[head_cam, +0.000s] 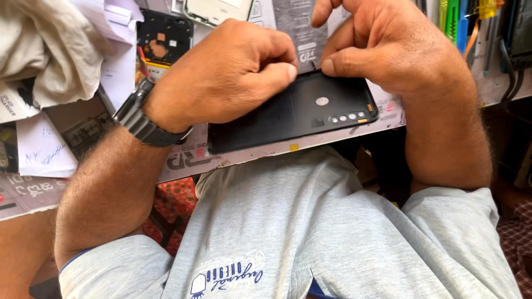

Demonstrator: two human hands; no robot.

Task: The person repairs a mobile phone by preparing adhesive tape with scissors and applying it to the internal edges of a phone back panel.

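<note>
black phone back cover [288, 119] — grey shirt [310, 221], black watch [141, 119]

Two bare forearms with dark hair, left hand [221, 75], right hand [382, 44], black link-band wristwatch [141, 119] on left wrist, light grey short-sleeved T-shirt [310, 221], blue sleeve trim, blue chest print

Daylight is falling on a cluttered workbench [33, 194] crossing the frame; papers [41, 149] and cloth [50, 50] are lying upper left, tools [460, 22] hanging upper right.
</note>
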